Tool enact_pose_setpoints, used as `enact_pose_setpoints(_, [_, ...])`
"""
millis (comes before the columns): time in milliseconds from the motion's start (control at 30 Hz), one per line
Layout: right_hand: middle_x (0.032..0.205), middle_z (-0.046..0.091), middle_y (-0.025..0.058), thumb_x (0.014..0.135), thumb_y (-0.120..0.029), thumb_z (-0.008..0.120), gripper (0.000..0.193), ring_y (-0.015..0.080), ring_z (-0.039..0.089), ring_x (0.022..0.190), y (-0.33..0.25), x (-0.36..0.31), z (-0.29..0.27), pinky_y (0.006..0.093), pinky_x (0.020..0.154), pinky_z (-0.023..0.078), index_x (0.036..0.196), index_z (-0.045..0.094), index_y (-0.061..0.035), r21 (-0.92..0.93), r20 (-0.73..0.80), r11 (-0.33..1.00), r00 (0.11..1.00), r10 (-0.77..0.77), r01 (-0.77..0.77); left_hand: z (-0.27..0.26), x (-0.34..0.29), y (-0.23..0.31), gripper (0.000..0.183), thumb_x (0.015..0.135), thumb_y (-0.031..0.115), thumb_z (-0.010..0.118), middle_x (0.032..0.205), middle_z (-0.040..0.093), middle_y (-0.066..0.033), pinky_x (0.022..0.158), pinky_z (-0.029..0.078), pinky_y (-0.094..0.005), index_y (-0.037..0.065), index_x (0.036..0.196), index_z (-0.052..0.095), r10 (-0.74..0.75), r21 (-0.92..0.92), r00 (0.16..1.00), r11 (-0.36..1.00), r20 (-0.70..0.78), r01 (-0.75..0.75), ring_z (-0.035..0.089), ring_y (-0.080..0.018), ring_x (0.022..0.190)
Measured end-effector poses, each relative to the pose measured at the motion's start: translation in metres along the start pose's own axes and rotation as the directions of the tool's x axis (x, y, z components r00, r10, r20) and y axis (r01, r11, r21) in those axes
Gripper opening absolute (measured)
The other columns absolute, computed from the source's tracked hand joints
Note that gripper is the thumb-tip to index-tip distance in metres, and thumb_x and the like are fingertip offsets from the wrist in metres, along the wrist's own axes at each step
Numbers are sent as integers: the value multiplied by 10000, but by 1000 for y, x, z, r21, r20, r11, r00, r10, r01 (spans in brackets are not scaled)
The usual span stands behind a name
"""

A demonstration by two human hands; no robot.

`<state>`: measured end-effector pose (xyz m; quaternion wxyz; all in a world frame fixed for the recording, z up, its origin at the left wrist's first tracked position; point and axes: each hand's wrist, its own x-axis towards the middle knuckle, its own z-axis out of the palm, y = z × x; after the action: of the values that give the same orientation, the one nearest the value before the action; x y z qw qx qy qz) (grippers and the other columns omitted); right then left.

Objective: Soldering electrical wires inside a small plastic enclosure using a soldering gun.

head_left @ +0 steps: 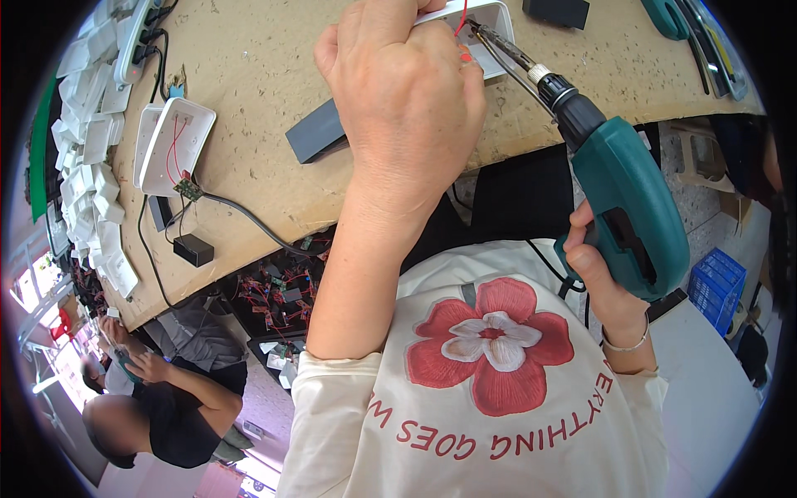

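Note:
Over the bench's front edge my left hand (407, 95) is closed on a white plastic case (495, 12), its fingertips mostly hidden. A red wire (462, 18) rises inside the case. My right hand (594, 257) grips the handle of a teal soldering gun (631, 199). The gun points up and left, and its metal tip (475, 25) reaches into the case beside the red wire. Whether tip and wire touch is too small to tell. A dark grey block (317, 133) lies by my left wrist, partly covered by it.
At left, white cases (187, 137) with a circuit board (189, 189) sit near a black block (193, 249) and cables. White cases (83, 141) pile along the far left, by a power strip (133, 41). A tray of wired parts (274, 290) lies below the edge; a co-worker (174, 407) sits lower left.

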<state>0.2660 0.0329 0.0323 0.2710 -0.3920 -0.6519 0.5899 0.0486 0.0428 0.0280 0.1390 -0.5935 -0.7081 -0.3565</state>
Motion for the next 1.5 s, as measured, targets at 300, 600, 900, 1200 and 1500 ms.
enact_pose_setpoints(300, [852, 635, 49, 740, -16, 721, 318, 93, 590, 708, -3, 2, 1, 209, 623, 497, 1034, 601, 0, 0, -5, 998, 998, -55, 55, -1, 1, 1, 120, 608, -29, 606, 902, 560, -122, 757, 385, -370, -29, 726, 582, -8, -12, 1000, 1000, 14, 8, 532, -289, 829])
enact_pose_setpoints(600, [861, 641, 76, 712, -19, 743, 351, 103, 594, 681, 3, 2, 1, 213, 605, 498, 1027, 595, 33, -47, -34, 992, 992, -122, 121, 0, 0, 1, 129, 608, -23, 610, 909, 559, -120, 767, 379, -376, -27, 734, 583, -3, 0, 1000, 1000, 7, 3, 532, -287, 839])
enact_pose_setpoints(900, [1128, 569, 150, 771, -144, 701, 524, 97, 551, 719, 3, 3, -5, 223, 649, 462, 1212, 469, 17, -97, 88, 988, 990, -112, 120, 0, 1, 0, 132, 604, -22, 614, 908, 558, -122, 762, 380, -377, -25, 731, 580, 5, -1, 1000, 1000, 6, -5, 530, -291, 834])
enact_pose_setpoints(1200, [734, 614, 44, 765, -45, 699, 190, 105, 561, 645, -4, 2, 1, 230, 601, 464, 923, 610, 12, 1, 6, 999, 999, -52, 51, 1, 0, 0, 126, 606, -23, 612, 906, 561, -121, 752, 382, -380, -23, 727, 577, 19, 11, 1000, 1000, 2, -19, 531, -289, 825])
enact_pose_setpoints(1500, [941, 590, 104, 759, -101, 710, 384, 100, 558, 677, 0, 3, -3, 224, 617, 464, 1079, 529, 13, -63, 53, 996, 997, -64, 67, 1, 0, 0, 118, 601, -23, 605, 903, 563, -119, 742, 383, -379, -24, 715, 575, -1, -10, 1000, 1000, 5, 1, 531, -289, 819])
